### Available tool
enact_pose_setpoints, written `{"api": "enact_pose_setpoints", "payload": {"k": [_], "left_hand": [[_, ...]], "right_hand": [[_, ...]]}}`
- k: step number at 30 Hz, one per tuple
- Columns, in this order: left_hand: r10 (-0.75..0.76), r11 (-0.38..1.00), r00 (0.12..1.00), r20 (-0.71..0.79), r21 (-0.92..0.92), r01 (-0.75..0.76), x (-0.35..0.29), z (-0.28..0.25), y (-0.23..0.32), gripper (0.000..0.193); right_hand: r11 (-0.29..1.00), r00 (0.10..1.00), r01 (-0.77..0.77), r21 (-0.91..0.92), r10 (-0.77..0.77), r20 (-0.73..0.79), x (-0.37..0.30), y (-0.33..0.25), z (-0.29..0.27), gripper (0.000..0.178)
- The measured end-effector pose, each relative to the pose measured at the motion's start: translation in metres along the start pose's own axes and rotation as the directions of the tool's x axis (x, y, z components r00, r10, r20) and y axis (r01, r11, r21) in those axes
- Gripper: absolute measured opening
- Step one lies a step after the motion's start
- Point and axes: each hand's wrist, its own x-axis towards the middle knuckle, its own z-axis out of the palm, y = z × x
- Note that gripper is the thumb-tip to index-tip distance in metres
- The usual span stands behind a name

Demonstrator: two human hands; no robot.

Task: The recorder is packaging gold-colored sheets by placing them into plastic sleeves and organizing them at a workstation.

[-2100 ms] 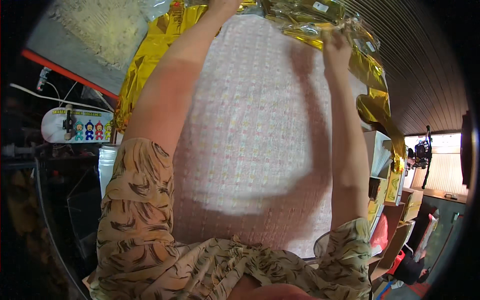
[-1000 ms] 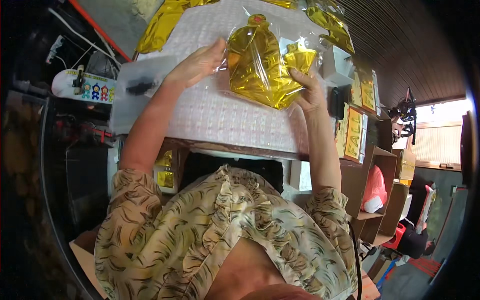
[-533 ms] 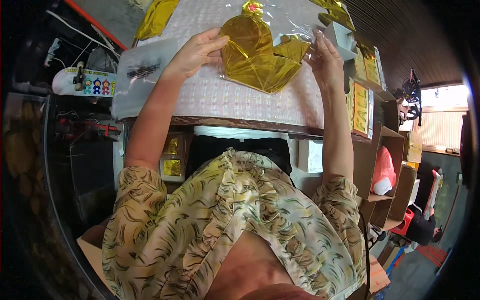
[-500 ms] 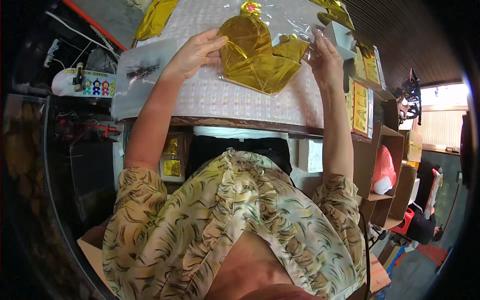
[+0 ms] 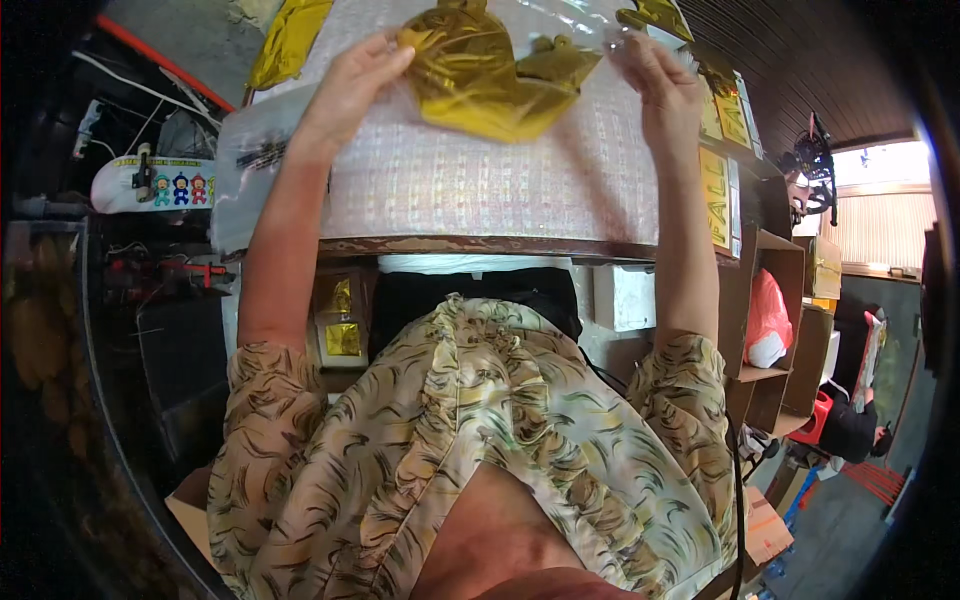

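A folded gold foil piece [image 5: 500,100], which looks like a flat foil balloon, lies within a clear plastic bag [image 5: 580,20] above the far part of the table. My left hand [image 5: 345,90] pinches the bag's left edge beside the foil, thumb against fingers. On the other side my right hand [image 5: 660,85] is closed on the clear plastic at the bag's right edge, apart from the gold foil. The top of the bag runs out of the picture, and motion blurs the foil somewhat.
A pale patterned cloth covers the table [image 5: 480,200]. More gold foil [image 5: 290,45] lies at its far left, and another gold foil piece [image 5: 655,18] far right. Yellow-and-white boxes [image 5: 715,195] line the right edge. Open cardboard boxes [image 5: 765,375] stand lower right; a skateboard [image 5: 150,185] is at left.
Both hands have spread a little wider. The bag with the gold foil has moved away from me and slightly left, its upper part now leaving the picture. The view has shifted a little.
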Motion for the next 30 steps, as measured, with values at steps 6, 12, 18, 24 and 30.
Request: {"api": "enact_pose_setpoints", "payload": {"k": [6,12,18,24,30], "left_hand": [[0.245,0.892,0.959,0.141,0.356,-0.280,-0.004,-0.029,-0.002,0.018],[0.103,0.852,0.983,0.154,0.497,-0.167,-0.029,-0.036,-0.043,0.025],[0.187,0.735,0.978,0.091,0.648,-0.201,-0.002,-0.013,-0.033,0.023],[0.490,0.294,0.731,0.475,0.699,-0.652,0.058,0.051,-0.042,0.025],[0.118,0.182,0.783,0.611,0.762,-0.622,0.092,0.087,-0.058,0.044]], "right_hand": [[0.820,0.879,0.318,-0.476,-0.067,0.472,-0.033,-0.034,-0.009,0.023],[0.541,0.907,0.155,-0.827,0.254,0.336,-0.069,0.006,-0.055,0.024],[0.698,0.978,-0.092,-0.710,0.197,0.068,-0.044,0.041,-0.070,0.024],[0.632,0.907,-0.179,-0.754,0.403,0.123,-0.042,0.040,-0.041,0.024],[0.663,0.946,-0.110,-0.741,0.299,0.127,-0.048,0.046,-0.043,0.011]]}}
